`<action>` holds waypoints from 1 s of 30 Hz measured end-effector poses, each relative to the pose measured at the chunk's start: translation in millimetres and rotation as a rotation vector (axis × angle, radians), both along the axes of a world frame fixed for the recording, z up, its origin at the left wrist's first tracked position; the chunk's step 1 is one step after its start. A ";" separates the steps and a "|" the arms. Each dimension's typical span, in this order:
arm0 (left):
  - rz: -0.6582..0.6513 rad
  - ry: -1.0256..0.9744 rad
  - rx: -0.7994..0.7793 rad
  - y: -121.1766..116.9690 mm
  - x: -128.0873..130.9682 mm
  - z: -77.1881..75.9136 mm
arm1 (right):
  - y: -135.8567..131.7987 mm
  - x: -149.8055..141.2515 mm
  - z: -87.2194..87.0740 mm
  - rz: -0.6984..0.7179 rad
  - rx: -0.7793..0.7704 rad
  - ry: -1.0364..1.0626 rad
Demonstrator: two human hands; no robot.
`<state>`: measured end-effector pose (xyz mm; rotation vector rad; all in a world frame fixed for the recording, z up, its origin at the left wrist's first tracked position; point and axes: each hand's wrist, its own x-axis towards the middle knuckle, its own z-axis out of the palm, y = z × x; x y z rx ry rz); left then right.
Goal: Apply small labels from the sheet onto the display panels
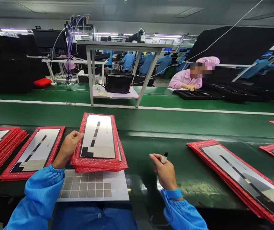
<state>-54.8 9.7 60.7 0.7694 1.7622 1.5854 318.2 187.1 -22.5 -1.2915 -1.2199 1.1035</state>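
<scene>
My left hand (pixel 70 144) pinches the left edge of the top red bubble-wrap sheet (pixel 76 155) on a small stack in front of me. On that sheet lies a silver-backed display panel (pixel 105 134) with a dark ribbon strip across it, tilted slightly. Below the stack, a white sheet with rows of grey square stickers (pixel 91 186) sticks out at the table's front. To the right of the stack, my right hand (pixel 165 172) is closed around a marker pen (pixel 165 157); its black end points up, and the rest is hidden by my fingers.
More panels on red bubble wrap lie left (pixel 37 148) and right (pixel 244 175), with a taller pile (pixel 1 150) at far left. A metal stand (pixel 124 46) rises beyond the green bench (pixel 151 127). Across from me, a person in pink (pixel 187 78) leans over black trays (pixel 199 94).
</scene>
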 end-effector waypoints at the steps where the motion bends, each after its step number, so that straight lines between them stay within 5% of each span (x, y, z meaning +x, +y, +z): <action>1: -0.008 -0.037 0.005 0.4 0.1 0.9 | -1.3 3.8 -5.2 -0.002 -0.038 0.018; 11: -0.105 -0.221 0.029 -2.2 -8.5 2.7 | 0.1 15.6 -28.0 -0.065 -0.207 0.178; 22: 0.148 -0.224 -0.227 -160.0 -148.2 5.1 | 0.2 17.9 -31.9 -0.054 -0.202 0.209; 30: 0.244 -0.158 -0.353 -185.2 -186.6 -12.5 | 0.1 17.1 -33.6 -0.066 -0.203 0.177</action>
